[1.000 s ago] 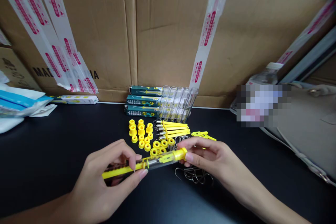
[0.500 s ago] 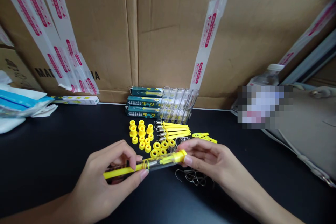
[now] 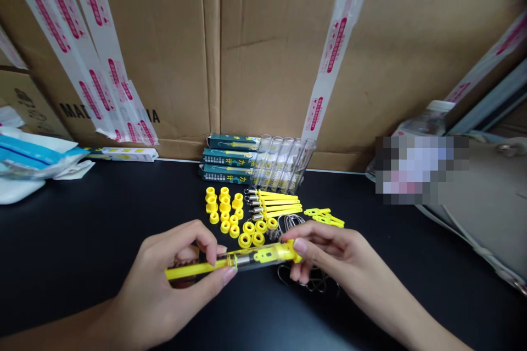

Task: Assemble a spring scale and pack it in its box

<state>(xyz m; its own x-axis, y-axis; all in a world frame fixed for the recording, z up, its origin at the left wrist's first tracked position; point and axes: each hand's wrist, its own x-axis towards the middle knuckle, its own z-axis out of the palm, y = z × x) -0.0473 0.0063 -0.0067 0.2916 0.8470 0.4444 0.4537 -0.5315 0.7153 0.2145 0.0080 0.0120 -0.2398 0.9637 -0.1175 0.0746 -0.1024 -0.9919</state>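
Note:
A clear tube [image 3: 261, 256] with a yellow strip, a metal spring part and a flat yellow piece inside lies nearly level between my hands. My left hand [image 3: 173, 279] is closed around its left part, thumb and forefinger pinching near the middle. At the right end, my right hand [image 3: 325, 255] pinches the yellow cap [image 3: 294, 251]. Just behind are yellow caps [image 3: 224, 205], yellow rings [image 3: 249, 227], yellow rods with metal ends [image 3: 280, 203] and flat yellow pieces [image 3: 325, 216]. Metal hooks [image 3: 291, 223] lie behind my right hand, more of them partly hidden beneath it.
Several clear tubes [image 3: 284, 164] lean on green boxes [image 3: 230, 159] at the cardboard wall [image 3: 280, 66]. A white box [image 3: 129, 154] and a blue-white packet [image 3: 37, 156] are at left; a bottle [image 3: 432, 120] and a beige bag [image 3: 489, 192] at right.
My right fingers have shifted and turned on the yellow cap, and the flat yellow piece inside the tube now shows its broad side. The view has moved slightly.

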